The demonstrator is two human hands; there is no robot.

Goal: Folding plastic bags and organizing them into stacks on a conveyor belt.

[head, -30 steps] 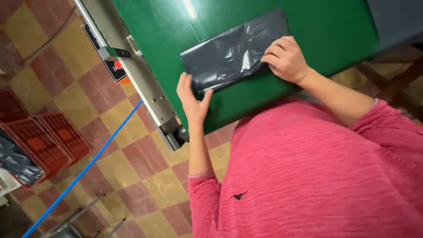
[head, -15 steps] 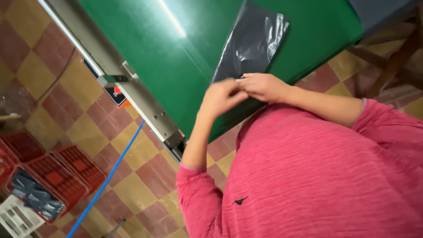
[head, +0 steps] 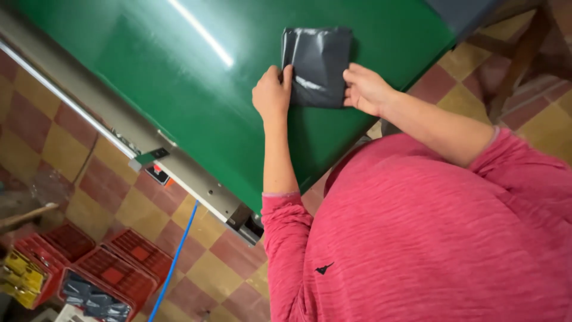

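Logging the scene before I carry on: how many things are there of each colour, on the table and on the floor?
Grey: 1, folded bag on the green table
Red: 3, crates on the floor
Blue: 1, hose
Total: 5

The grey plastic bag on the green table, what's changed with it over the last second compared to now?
The grey plastic bag has been folded from a long flat sheet into a compact, roughly square packet. The left hand has come up from the table edge to its left side, thumb on the bag; the right hand now presses its right edge. The bag stays on the green table.
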